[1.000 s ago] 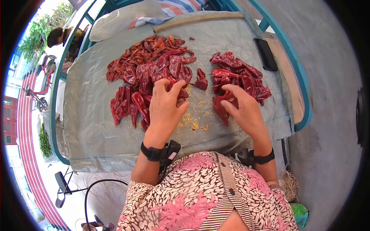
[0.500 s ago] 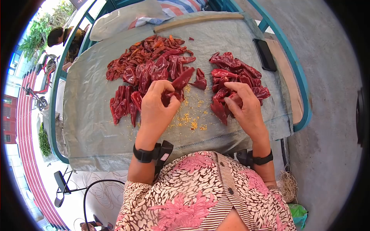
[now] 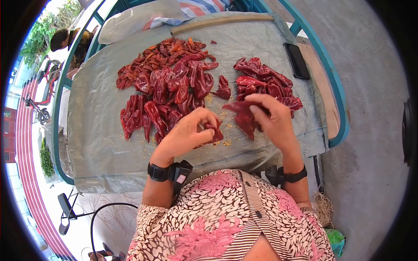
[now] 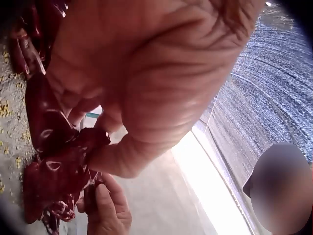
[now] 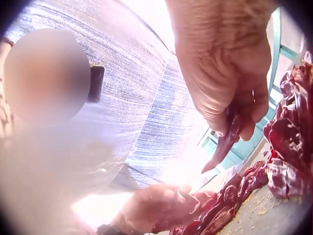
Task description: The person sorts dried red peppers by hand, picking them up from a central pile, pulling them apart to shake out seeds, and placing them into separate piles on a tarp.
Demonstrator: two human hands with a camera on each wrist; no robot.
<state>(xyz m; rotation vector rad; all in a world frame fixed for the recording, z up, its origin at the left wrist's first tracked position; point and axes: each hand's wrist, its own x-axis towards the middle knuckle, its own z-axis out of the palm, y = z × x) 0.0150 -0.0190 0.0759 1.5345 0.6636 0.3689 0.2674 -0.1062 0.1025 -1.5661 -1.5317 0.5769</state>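
We seem to be splitting chillies: the fingers of our left hand point(image 3: 185, 135) pinch one chilli point(image 3: 214, 131) just above the bench point(image 3: 100, 130). The fingers of our right hand point(image 3: 274, 122) grip a second chilli point(image 3: 241, 115) near the right pile point(image 3: 261, 78). The next move probably calls for a firm tear.

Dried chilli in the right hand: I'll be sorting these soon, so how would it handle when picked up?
Probably light: the right hand pinches the chilli in its fingers alone. It likely keeps its shape, leathery rather than floppy, since its free end juts out without drooping. It may shed seeds, as loose ones lie on the cloth beneath.
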